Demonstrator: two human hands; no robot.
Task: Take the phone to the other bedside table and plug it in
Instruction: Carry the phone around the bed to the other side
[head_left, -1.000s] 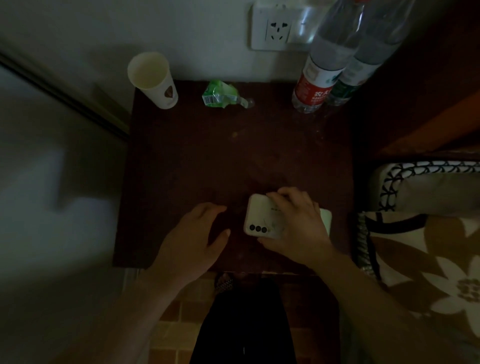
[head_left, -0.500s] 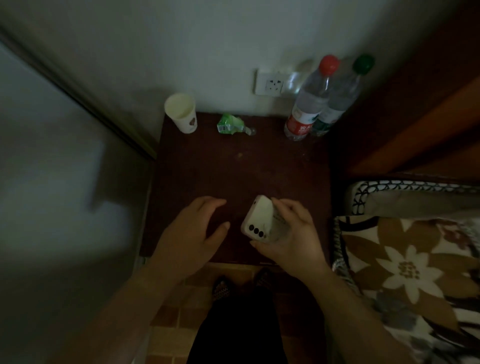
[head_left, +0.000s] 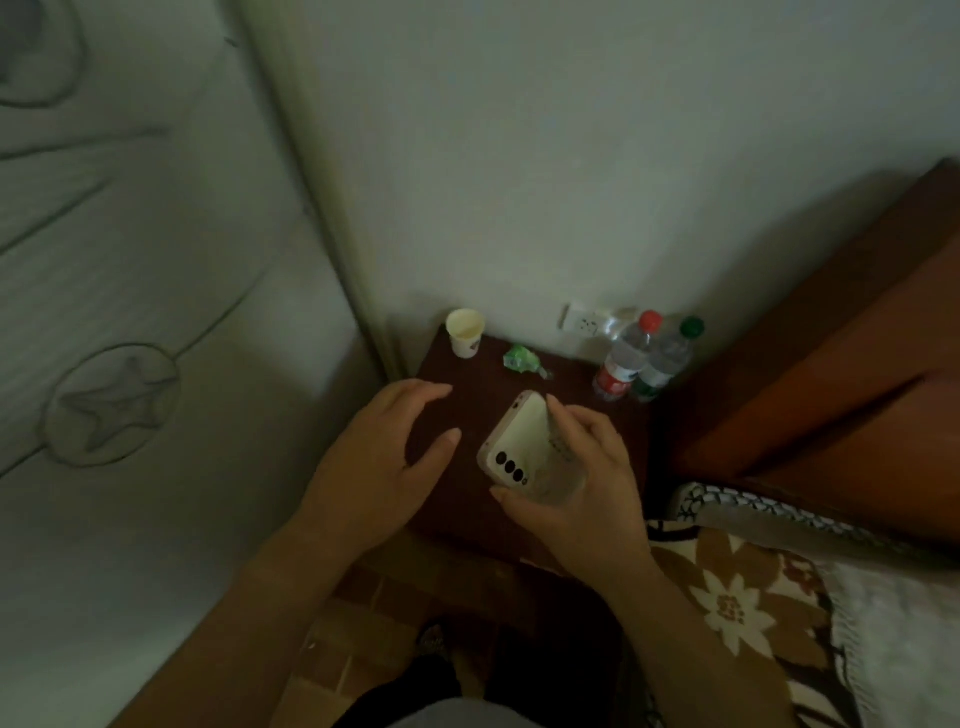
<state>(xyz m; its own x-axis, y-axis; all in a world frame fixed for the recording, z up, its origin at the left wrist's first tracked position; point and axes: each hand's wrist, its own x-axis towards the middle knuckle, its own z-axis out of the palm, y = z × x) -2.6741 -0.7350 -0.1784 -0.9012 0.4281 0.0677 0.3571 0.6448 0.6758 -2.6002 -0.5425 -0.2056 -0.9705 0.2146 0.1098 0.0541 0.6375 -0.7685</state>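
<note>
Dim bedroom corner: a dark brown wooden bedside worktop (head_left: 467, 374) stands against a pale wall. At centre, the right hand (head_left: 582, 478) has its fingers (head_left: 558, 415) closed around a cream-backed phone with three dark lenses (head_left: 519, 441), lifted off the worktop. At nine o'clock of it, the left hand (head_left: 384, 462) hovers empty, fingers spread. At twelve o'clock sits a white wall socket (head_left: 584, 321).

Dim, greenish cast; soft blur thruout, wide-angle bend at edges; shadow on wall (head_left: 519, 182) far right.
</note>
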